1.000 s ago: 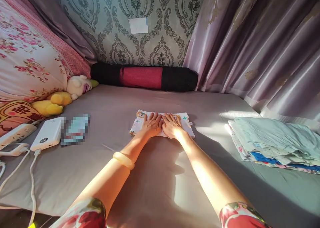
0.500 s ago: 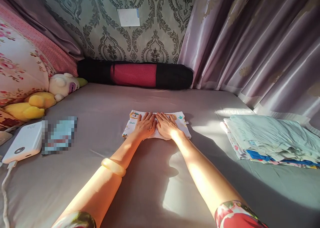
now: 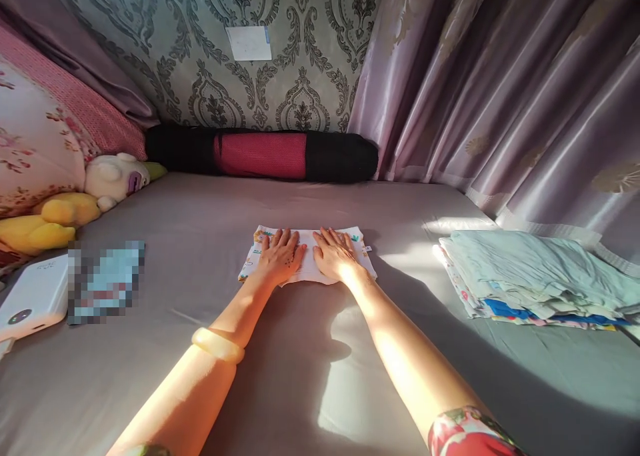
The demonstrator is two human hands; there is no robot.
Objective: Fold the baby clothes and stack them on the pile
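A small white cloth with a colourful print (image 3: pixel 309 269) lies folded flat on the grey bed sheet (image 3: pixel 300 206). On its left half rests my left hand (image 3: pixel 280 256), palm down with the fingers stretched out. My right hand (image 3: pixel 334 253) presses flat on the right half, its fingers also extended. A strip of the cloth shows between the two hands. Neither hand grips anything. A pale bangle (image 3: pixel 218 345) circles my left forearm.
A stack of folded clothes (image 3: pixel 535 273) lies at the right. At the left are a white power bank (image 3: pixel 37 296), a blurred flat item (image 3: pixel 111 279) and plush toys (image 3: pixel 113 178). A black and red roll (image 3: pixel 263 155) lies along the wall.
My hands have moved apart on the cloth, uncovering more of its middle. The whole view has shifted slightly, with things appearing further left.
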